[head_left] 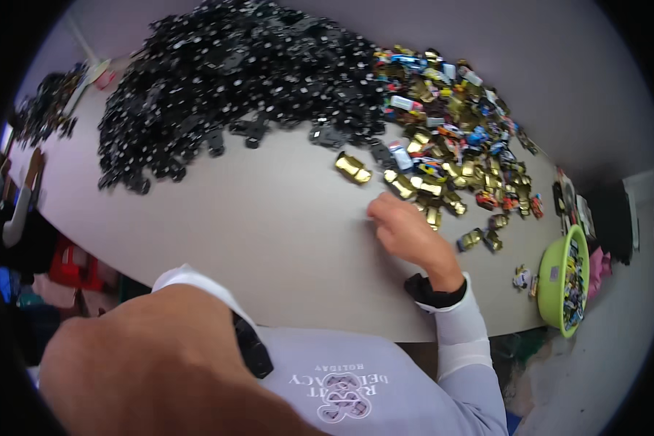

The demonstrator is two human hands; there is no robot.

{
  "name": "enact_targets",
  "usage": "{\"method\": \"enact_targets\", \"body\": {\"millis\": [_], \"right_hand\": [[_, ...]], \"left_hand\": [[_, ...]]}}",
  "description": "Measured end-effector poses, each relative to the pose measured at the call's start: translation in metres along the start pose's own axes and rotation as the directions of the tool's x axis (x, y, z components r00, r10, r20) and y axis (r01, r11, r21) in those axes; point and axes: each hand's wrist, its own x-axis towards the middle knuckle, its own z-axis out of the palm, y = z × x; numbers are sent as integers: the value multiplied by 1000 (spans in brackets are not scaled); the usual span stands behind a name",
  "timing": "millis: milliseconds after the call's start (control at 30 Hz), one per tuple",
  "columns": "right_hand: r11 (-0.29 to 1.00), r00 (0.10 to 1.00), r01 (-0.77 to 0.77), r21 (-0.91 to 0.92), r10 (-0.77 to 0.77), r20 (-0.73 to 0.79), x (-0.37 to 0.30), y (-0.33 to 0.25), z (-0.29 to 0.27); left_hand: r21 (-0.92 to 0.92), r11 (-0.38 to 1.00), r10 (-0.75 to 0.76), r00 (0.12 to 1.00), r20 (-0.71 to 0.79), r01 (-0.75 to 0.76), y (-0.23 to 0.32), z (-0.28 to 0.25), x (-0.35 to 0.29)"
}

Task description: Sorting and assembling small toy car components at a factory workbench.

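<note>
Nearest the right hand [407,231]: gold toy car bodies [421,190] at the near edge of the mixed pile, just beyond the fingertips. One gold car body [353,168] lies apart on the bare tabletop [269,218], long axis running from upper left to lower right; which end is its front cannot be told. Right hand rests knuckles-up on the tabletop, fingers curled together; whether it grips anything cannot be told. Left hand [160,356] is raised close to the camera, blurred, its grip unreadable. Behind: a big heap of black parts [225,80], the colourful toy car pile [458,123]. Far right: a green bowl [552,280] holding small pieces.
</note>
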Motion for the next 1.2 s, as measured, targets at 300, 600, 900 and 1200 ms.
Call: {"method": "enact_targets", "body": {"millis": [300,600,900,1200], "right_hand": [[919,984,-69,388,126,-124,-6,7,-17],[145,923,45,988,373,-97,13,-18,-11],[258,933,-84,963,361,-15,20,-7,2],[408,949,-193,892,308,64,17,-6,-4]], "left_hand": [[280,926,-220,964,-148,254,-20,-25,60],[0,780,-586,730,-351,626,-88,-108,41],[-65,774,-622,738,-262,630,-92,-110,36],[-49,771,-624,737,-259,635,-95,-108,35]]}}
